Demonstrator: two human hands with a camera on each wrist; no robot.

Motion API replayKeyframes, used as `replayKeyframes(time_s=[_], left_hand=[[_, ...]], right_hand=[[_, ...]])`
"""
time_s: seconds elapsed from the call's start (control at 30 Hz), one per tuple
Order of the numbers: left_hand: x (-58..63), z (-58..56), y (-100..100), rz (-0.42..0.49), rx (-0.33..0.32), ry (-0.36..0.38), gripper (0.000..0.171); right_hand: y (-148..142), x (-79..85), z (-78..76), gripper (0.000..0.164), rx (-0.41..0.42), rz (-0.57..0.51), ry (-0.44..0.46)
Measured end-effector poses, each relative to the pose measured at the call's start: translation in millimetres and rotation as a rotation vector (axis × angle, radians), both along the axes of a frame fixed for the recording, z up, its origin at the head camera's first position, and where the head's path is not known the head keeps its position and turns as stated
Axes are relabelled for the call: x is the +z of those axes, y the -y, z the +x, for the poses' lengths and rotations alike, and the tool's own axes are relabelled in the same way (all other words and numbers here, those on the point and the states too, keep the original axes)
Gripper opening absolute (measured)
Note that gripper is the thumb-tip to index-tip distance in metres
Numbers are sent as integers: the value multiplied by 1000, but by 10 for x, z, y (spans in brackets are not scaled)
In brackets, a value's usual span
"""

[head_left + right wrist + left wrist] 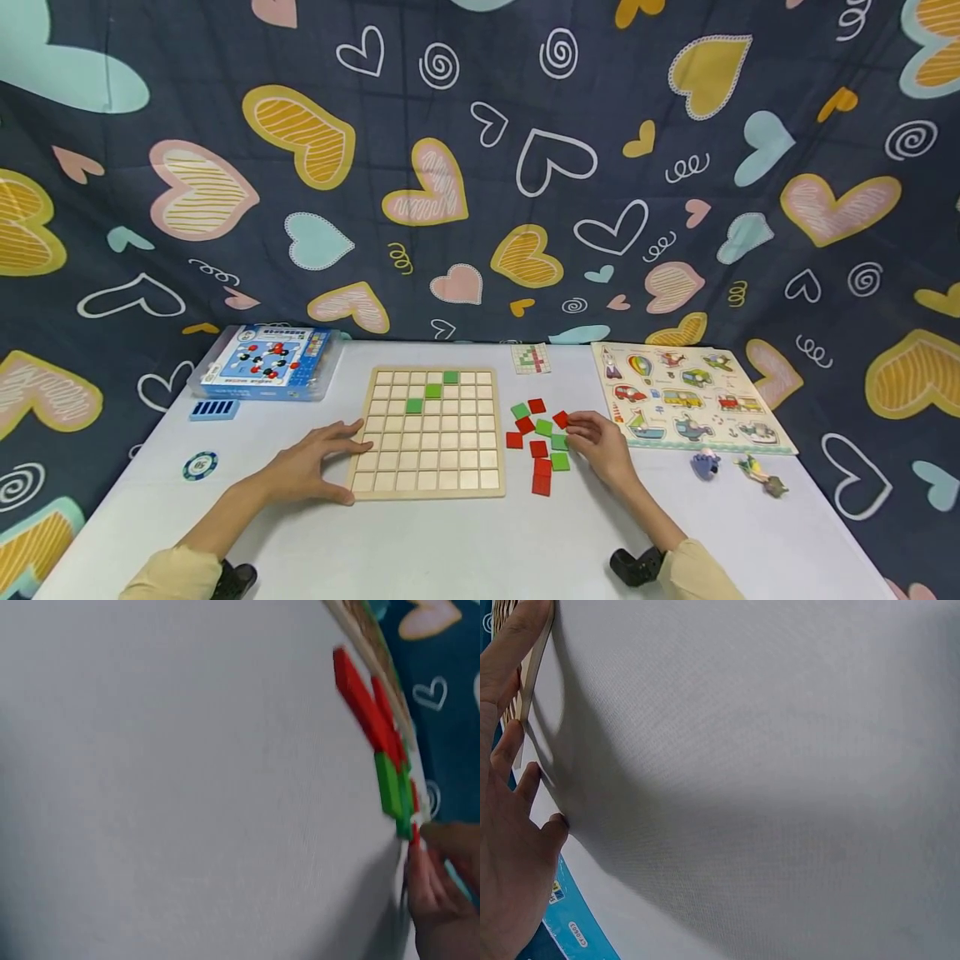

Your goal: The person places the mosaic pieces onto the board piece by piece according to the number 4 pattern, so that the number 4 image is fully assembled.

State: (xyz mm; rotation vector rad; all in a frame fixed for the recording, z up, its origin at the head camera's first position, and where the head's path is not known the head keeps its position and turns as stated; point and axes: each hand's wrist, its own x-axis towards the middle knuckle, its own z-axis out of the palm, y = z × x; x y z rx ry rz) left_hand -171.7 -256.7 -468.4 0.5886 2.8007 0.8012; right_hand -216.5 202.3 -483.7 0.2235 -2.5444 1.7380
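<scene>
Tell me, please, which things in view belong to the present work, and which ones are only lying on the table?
In the work:
wooden grid board, touched by the left hand
three green tiles on it
loose red and green tiles, beside the right hand
small grid card, probably the pattern

Only lying about:
boxed set
blue slotted piece
round chip
vehicle picture board
small figures

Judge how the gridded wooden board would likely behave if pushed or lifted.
The wooden board looks stiff, as its edges run straight with no visible sag. Lying flat on the white table, it would probably slide rather than tip when pushed. The three green tiles on its squares might shift if it were lifted at a tilt.
</scene>
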Motion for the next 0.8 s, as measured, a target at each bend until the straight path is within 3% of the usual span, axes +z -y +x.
replayKeyframes(time_s=[0.3,0.57,0.8], left_hand=[[-16,-3,4,-5,0,1,76],[-34,17,-9,-16,3,3,77],[6,4,51,-35,-56,-28,76]], right_hand=[[-159,3,-24,33,135,98,53],[-82,127,51,30,181,130,-19],[-116,-48,-39,30,163,159,-43]])
